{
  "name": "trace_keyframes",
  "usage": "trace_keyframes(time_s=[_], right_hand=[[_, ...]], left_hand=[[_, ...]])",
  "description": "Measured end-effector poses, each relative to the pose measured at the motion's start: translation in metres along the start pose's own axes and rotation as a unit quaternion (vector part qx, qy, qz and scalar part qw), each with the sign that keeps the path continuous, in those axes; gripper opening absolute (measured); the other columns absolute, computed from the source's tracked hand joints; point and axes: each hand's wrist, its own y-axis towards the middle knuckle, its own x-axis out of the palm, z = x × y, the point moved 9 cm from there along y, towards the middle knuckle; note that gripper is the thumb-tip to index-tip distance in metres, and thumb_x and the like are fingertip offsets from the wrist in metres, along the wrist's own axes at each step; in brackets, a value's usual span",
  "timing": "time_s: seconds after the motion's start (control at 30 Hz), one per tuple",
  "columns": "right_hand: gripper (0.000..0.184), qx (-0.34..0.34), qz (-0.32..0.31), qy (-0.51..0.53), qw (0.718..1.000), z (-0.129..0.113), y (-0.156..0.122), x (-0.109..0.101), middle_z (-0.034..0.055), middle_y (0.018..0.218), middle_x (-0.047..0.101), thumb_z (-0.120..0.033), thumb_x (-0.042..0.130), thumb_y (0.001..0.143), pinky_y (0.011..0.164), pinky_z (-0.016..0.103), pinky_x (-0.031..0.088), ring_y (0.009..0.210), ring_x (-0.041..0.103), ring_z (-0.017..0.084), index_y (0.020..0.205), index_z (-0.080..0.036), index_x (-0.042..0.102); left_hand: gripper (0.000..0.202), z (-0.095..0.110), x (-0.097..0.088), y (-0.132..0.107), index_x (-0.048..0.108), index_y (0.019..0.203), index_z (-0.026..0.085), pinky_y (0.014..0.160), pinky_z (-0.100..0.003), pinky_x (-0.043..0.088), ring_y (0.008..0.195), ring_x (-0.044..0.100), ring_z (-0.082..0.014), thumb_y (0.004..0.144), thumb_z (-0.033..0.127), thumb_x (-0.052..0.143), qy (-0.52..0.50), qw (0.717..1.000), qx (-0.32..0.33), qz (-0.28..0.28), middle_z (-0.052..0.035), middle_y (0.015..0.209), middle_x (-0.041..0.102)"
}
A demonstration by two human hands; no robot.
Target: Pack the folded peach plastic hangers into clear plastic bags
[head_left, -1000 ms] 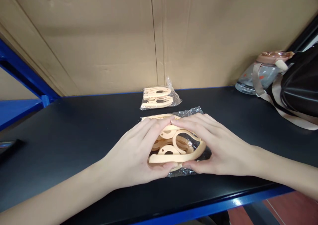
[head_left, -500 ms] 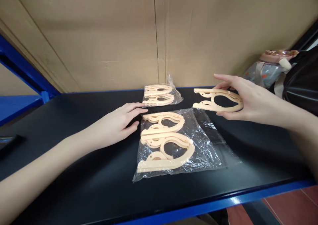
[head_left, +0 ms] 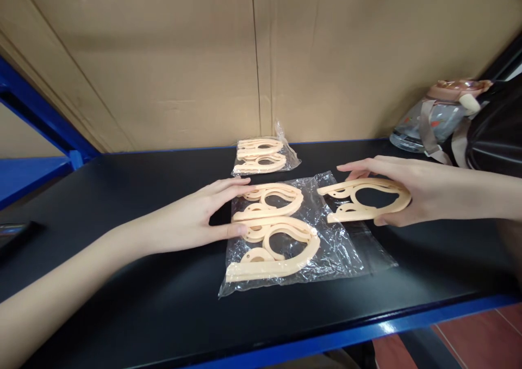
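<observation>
My right hand [head_left: 402, 189] grips a beige folding hanger [head_left: 393, 206] by its rounded end, thumb in front and fingers behind. The hanger's narrow ends point left, over the edge of a clear plastic bag [head_left: 338, 249]. Inside that bag lie folded hangers of the same kind, an upper one [head_left: 299, 195] and a lower one [head_left: 312, 249]. My left hand [head_left: 204, 211] rests at the bag's left side with thumb and fingers apart. Its fingertips touch the bag over the upper hanger's end, and the thumb lies lower on the bag.
A smaller clear bag of folded hangers [head_left: 261, 165] lies behind, near the cardboard wall [head_left: 171, 75]. A strapped water bottle [head_left: 440, 113] and a black bag [head_left: 499, 124] stand at the right. A dark flat object [head_left: 16, 233] lies at the left. The black tabletop [head_left: 134, 304] has a blue edge.
My right hand has moved nearer and slightly right with the hanger, lowering it beside the bag. My left hand has shifted right onto the front bag, its thumb now on the plastic.
</observation>
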Motion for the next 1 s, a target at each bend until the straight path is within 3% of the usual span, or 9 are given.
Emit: trace_keyframes(time_s=[0.13,0.53,0.67,0.77,1.0], right_hand=[[0.088,-0.028,-0.020,0.058,0.998,-0.021,0.005,0.005,0.0038,0.135,0.058,-0.042,0.076,0.071,0.091,0.041,0.055,0.119,0.059,0.030,0.148,-0.037,0.033],[0.087,-0.053,0.005,0.156,0.986,-0.050,0.028,0.042,0.0041,0.136,0.054,-0.052,0.072,0.075,0.100,0.046,0.045,0.122,0.053,0.027,0.148,-0.038,0.027],[0.099,-0.041,-0.026,0.122,0.991,-0.042,0.024,0.040,0.0033,0.139,0.053,-0.055,0.073,0.072,0.101,0.047,0.043,0.125,0.051,0.029,0.152,-0.040,0.017],[0.102,-0.022,-0.043,0.092,0.995,-0.032,0.020,0.034,0.0031,0.129,0.061,-0.055,0.074,0.071,0.096,0.047,0.046,0.115,0.058,0.028,0.153,-0.040,0.015],[0.092,-0.040,0.020,0.146,0.988,-0.042,0.027,0.031,0.0043,0.123,0.065,-0.052,0.072,0.076,0.093,0.043,0.047,0.104,0.062,0.023,0.152,-0.036,0.022]], left_hand=[[0.083,0.004,0.011,-0.004,0.026,0.151,0.040,0.115,-0.055,0.026,0.147,0.019,-0.0336,0.080,0.070,0.057,0.010,0.999,-0.011,-0.040,-0.0003,0.163,0.015],[0.083,0.005,0.019,-0.004,0.016,0.152,0.045,0.113,-0.062,0.025,0.147,0.009,-0.0380,0.083,0.067,0.056,0.022,0.999,0.001,-0.049,-0.0004,0.163,0.005],[0.084,0.005,0.017,-0.005,0.018,0.151,0.045,0.112,-0.061,0.028,0.147,0.012,-0.0391,0.081,0.069,0.056,0.022,0.999,-0.007,-0.048,0.0005,0.163,0.007],[0.084,0.004,0.019,-0.006,0.014,0.152,0.045,0.112,-0.061,0.027,0.147,0.010,-0.0384,0.082,0.071,0.053,0.031,0.998,-0.010,-0.060,0.0014,0.163,0.003],[0.089,0.005,0.020,-0.005,0.012,0.155,0.036,0.115,-0.058,0.023,0.148,0.006,-0.0353,0.083,0.070,0.053,0.022,0.998,-0.005,-0.057,-0.0026,0.164,0.003]])
